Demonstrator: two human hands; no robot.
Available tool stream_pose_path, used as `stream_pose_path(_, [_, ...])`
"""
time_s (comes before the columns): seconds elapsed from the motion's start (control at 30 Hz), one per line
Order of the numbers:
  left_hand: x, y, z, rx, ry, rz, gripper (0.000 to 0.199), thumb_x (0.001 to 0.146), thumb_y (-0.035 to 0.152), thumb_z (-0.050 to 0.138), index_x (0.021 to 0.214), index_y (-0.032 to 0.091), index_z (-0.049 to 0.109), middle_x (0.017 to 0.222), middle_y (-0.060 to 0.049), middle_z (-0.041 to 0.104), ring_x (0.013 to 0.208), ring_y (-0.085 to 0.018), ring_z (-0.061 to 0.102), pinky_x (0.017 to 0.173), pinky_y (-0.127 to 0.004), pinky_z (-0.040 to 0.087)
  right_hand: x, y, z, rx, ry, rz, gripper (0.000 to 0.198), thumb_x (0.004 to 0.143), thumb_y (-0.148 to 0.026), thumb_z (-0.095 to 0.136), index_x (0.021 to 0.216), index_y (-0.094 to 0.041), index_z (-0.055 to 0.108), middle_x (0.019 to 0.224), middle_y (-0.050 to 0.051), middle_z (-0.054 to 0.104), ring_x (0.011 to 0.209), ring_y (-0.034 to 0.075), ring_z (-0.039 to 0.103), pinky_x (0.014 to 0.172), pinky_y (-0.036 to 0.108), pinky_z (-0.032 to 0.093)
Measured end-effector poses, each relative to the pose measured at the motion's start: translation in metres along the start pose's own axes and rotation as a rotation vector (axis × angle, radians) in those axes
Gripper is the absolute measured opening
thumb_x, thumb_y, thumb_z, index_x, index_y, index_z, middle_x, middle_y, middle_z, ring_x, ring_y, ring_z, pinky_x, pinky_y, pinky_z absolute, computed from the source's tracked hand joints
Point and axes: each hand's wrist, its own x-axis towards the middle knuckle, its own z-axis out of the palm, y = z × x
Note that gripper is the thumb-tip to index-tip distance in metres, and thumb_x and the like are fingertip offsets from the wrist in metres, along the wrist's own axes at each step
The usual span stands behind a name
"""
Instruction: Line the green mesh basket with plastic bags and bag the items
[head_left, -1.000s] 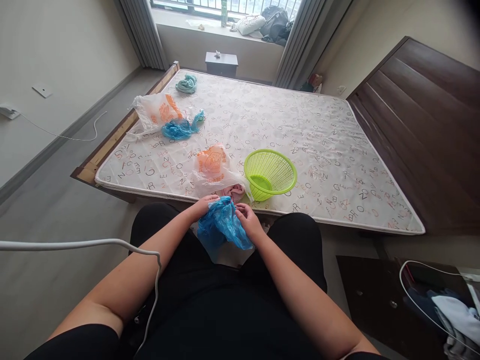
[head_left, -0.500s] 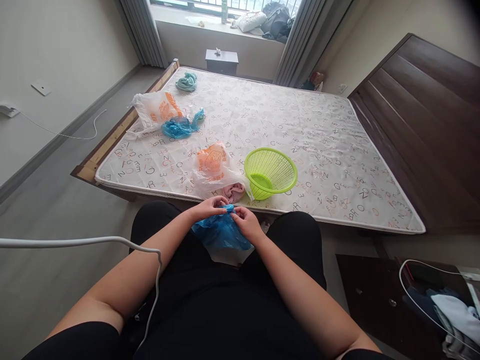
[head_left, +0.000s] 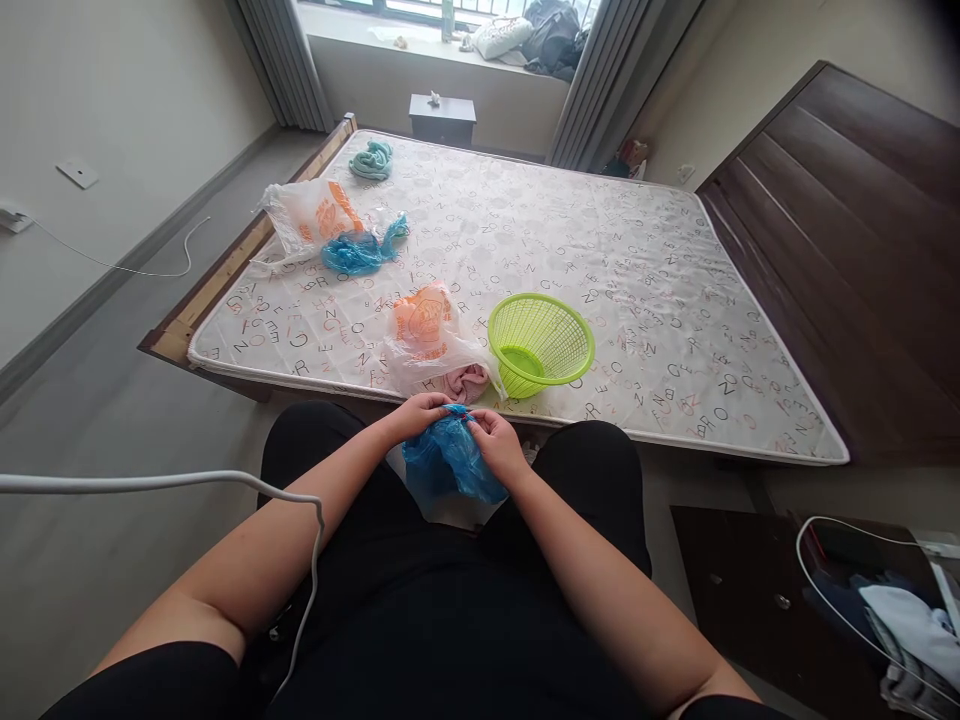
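Observation:
Between my knees hangs a thin blue plastic bag (head_left: 454, 460), its gathered top pinched from both sides. My left hand (head_left: 421, 415) is closed on the top's left side, fingertips together. On the right side my right hand (head_left: 495, 440) grips it between thumb and fingers. What the bag holds, if anything, I cannot make out. Just beyond my hands, a white plastic bag with orange print (head_left: 424, 330) lies on the mattress (head_left: 637, 300), with folded pink cloth (head_left: 466, 382) at its mouth. Beside it stands a lime-green basket (head_left: 540, 340).
Farther left on the mattress lie another white bag (head_left: 311, 215), a crumpled blue bag (head_left: 352, 253) and a rolled teal cloth (head_left: 371, 160). A white cable (head_left: 150, 485) crosses over my left forearm. Clothes (head_left: 911, 630) lie on a dark surface at lower right.
The blue bag's body has shifted slightly right and hangs narrower. My fingers have moved a little along its gathered top, still pinching it. The view has tilted marginally.

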Motion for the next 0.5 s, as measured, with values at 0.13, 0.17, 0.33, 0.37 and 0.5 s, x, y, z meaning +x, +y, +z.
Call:
stream_pose_path(0.13, [0.0, -0.002, -0.002, -0.018, -0.026, -0.04, 0.05, 0.076, 0.061, 0.074, 0.092, 0.014, 0.073, 0.081, -0.002, 0.07, 0.076, -0.016, 0.061, 0.073, -0.027, 0.048, 0.0, 0.001, -0.001, -0.058, 0.034, -0.013, 0.036, 0.083, -0.05, 0.068, 0.103, -0.02, 0.068, 0.071, -0.001, 0.063, 0.06, 0.015, 0.053, 0.059, 0.027, 0.043])
stream_pose_path(0.17, [0.0, -0.003, -0.002, -0.017, -0.039, -0.046, 0.05, 0.076, 0.061, 0.074, 0.092, 0.014, 0.073, 0.081, -0.002, 0.069, 0.075, -0.016, 0.061, 0.072, -0.027, 0.048, 0.0, 0.001, -0.001, -0.082, 0.049, -0.018, 0.034, 0.084, -0.049, 0.066, 0.104, -0.02, 0.069, 0.068, -0.002, 0.061, 0.059, 0.015, 0.052, 0.058, 0.027, 0.043])
stream_pose_path(0.33, [0.0, -0.004, -0.006, -0.02, -0.045, -0.087, 0.045, 0.076, 0.059, 0.072, 0.085, 0.014, 0.072, 0.075, -0.001, 0.066, 0.072, -0.017, 0.06, 0.068, -0.027, 0.047, -0.005, -0.009, -0.005, -0.334, 0.16, -0.27, 0.021, 0.088, -0.032, 0.064, 0.104, -0.022, 0.073, 0.096, 0.006, 0.07, 0.09, 0.023, 0.064, 0.084, 0.036, 0.052])
stream_pose_path(0.37, [0.0, -0.004, -0.006, -0.025, -0.036, -0.092, 0.045, 0.076, 0.058, 0.072, 0.084, 0.014, 0.071, 0.074, -0.001, 0.065, 0.071, -0.017, 0.059, 0.067, -0.027, 0.047, -0.006, -0.012, -0.005, -0.391, 0.164, -0.34, 0.02, 0.088, -0.029, 0.064, 0.104, -0.022, 0.074, 0.103, 0.008, 0.07, 0.099, 0.025, 0.064, 0.092, 0.039, 0.052])
stream_pose_path(0.5, [0.0, -0.002, -0.007, -0.036, -0.028, -0.086, 0.041, 0.076, 0.056, 0.071, 0.082, 0.015, 0.071, 0.072, -0.001, 0.064, 0.069, -0.017, 0.058, 0.065, -0.027, 0.046, -0.01, -0.016, -0.003, -0.531, 0.138, -0.505, 0.022, 0.09, -0.022, 0.065, 0.109, -0.025, 0.076, 0.112, 0.009, 0.068, 0.113, 0.027, 0.06, 0.106, 0.045, 0.046])
